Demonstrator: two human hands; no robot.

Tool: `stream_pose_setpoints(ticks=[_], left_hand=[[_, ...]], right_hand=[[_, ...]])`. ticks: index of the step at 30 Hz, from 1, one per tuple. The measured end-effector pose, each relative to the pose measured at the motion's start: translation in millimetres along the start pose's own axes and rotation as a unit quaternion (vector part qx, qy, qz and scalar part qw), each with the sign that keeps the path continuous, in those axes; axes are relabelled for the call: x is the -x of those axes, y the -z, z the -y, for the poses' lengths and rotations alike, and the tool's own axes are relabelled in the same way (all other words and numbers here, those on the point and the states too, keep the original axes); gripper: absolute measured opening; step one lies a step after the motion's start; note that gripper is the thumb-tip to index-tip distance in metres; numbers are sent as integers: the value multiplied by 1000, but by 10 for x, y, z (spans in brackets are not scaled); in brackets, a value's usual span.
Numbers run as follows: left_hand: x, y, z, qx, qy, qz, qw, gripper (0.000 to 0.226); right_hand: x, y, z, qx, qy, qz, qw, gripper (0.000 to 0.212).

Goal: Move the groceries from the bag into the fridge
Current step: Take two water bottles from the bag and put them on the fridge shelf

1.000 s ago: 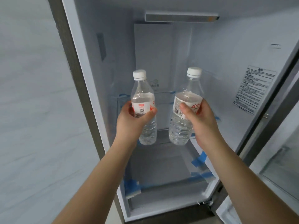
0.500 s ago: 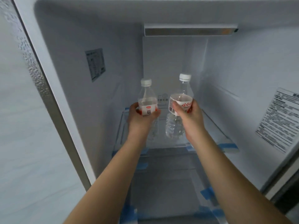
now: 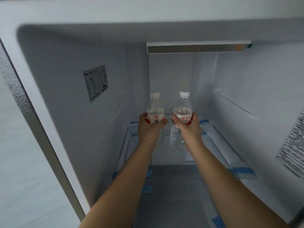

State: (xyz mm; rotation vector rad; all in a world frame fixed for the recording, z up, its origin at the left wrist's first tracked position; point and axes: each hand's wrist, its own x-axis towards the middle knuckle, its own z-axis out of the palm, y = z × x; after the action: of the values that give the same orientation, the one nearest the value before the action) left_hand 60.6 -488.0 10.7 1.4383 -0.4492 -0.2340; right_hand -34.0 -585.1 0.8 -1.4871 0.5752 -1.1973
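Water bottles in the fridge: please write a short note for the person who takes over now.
Left hand grips the left water bottle at its label. Right hand grips the right water bottle the same way. Both bottles are upright, deep inside the fridge, over the glass shelf; whether they touch it cannot be told.
Done: bottles brought inside.
Left: set them down, release, return to the bag, which is not in view.

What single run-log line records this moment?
left hand: grips clear plastic water bottle | right hand: grips second clear plastic bottle | both upright over glass fridge shelf
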Motion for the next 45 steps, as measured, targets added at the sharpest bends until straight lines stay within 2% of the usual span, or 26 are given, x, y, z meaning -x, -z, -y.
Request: stream_pose_setpoints(ticks=[9,14,22,27,31,33,35,41,45], left_hand=[[-188,-94,203,-19,-63,41,997,57],[-324,-128,267,-30,-86,63,994,63],[-432,-183,319,-53,-79,74,993,70],[-363,-160,351,-92,-53,76,991,75],[-125,-53,384,-114,-14,54,992,77],[53,38,435,-203,-44,40,977,59],[231,144,437,-277,-80,38,957,47],[510,430,455,-483,-150,91,858,69],[669,572,438,-559,-173,105,804,69]], right_hand=[[-195,-55,-129,25,25,-5,999,48],[-325,-56,-184,47,36,-8,998,50],[-345,-69,-212,58,46,-1,997,55],[-330,-12,-176,90,8,39,995,58],[-224,74,-160,136,-49,43,989,74],[-126,134,-127,140,-105,16,984,78],[-30,187,-78,166,-117,6,979,74],[375,257,82,281,-61,49,957,47],[690,276,84,337,-45,64,938,47]])
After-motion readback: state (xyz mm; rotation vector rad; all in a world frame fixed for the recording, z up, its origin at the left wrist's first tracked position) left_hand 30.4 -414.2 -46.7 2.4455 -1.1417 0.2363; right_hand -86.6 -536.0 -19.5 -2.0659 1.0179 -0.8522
